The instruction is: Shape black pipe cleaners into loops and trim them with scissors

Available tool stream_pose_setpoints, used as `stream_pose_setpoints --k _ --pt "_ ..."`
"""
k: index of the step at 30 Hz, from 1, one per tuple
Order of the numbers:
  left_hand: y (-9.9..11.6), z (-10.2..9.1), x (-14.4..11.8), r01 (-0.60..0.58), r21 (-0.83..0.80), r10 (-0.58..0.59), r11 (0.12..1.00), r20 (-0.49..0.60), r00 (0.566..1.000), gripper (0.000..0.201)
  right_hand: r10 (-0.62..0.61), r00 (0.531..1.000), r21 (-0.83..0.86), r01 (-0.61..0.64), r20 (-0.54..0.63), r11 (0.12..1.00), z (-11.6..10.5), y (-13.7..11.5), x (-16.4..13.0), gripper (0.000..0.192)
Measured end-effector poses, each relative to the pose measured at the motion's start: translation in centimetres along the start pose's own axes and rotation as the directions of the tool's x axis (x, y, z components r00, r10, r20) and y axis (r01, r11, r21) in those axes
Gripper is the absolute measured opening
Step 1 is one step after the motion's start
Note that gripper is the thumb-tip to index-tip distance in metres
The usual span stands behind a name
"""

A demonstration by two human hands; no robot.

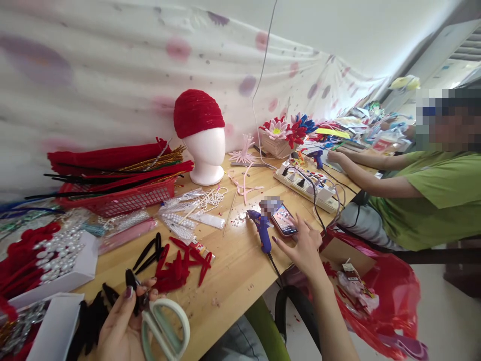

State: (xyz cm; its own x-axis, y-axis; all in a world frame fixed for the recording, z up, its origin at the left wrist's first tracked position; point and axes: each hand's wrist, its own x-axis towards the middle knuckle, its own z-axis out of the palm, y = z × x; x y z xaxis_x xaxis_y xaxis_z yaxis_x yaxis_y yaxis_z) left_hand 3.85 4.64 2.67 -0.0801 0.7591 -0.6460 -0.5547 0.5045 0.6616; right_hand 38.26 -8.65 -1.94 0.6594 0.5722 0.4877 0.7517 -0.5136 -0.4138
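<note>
In the lower left, my left hand (118, 323) is closed around a pair of scissors (184, 331) with pale green and white handles. A short black fuzzy piece (131, 283) shows at its fingertips; whether it is pinched there I cannot tell. My right hand (306, 250) reaches over the table's front edge with fingers spread, its fingertips at the lit phone (283, 219). Left of the phone lies a blue glue gun (262, 231). Red fuzzy petal-like loops (180, 268) and black loops (152, 253) lie beyond my left hand.
A white foam head (206, 155) wears a red cap (199, 114). Red baskets (128, 199) of pipe cleaners, bead packets (180, 220) and a power strip (306, 188) stand around. A person in a green shirt (424, 200) sits at right, beside a red plastic bag (398, 281).
</note>
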Motion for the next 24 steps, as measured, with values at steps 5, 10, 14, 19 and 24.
stream_pose_setpoints --k 5,10,14,19,24 --pt "-0.4 -0.6 0.1 -0.009 -0.022 0.009 1.0 0.027 1.0 0.049 -0.086 0.994 0.109 0.093 -0.067 0.99 -0.6 0.0 1.9 0.083" --pt "-0.2 -0.6 -0.4 -0.014 -0.003 0.014 1.0 -0.006 1.0 0.042 0.044 0.97 0.192 0.002 -0.237 0.981 -1.4 0.4 1.7 0.048" --pt "-0.2 -0.9 -0.5 -0.019 -0.022 0.019 1.0 -0.007 1.0 0.042 0.044 0.983 0.234 0.0 -0.18 0.972 -1.4 0.2 2.5 0.048" --pt "-0.4 -2.5 -0.4 -0.016 0.022 0.014 1.0 0.092 0.996 0.048 0.107 0.94 0.244 -0.026 -0.323 0.969 -2.3 -2.6 1.8 0.039" --pt "-0.2 -3.1 -0.5 -0.036 0.056 0.028 0.998 0.13 0.991 0.046 0.362 0.76 0.556 -0.002 -0.539 0.831 -4.3 -9.1 -1.2 0.028"
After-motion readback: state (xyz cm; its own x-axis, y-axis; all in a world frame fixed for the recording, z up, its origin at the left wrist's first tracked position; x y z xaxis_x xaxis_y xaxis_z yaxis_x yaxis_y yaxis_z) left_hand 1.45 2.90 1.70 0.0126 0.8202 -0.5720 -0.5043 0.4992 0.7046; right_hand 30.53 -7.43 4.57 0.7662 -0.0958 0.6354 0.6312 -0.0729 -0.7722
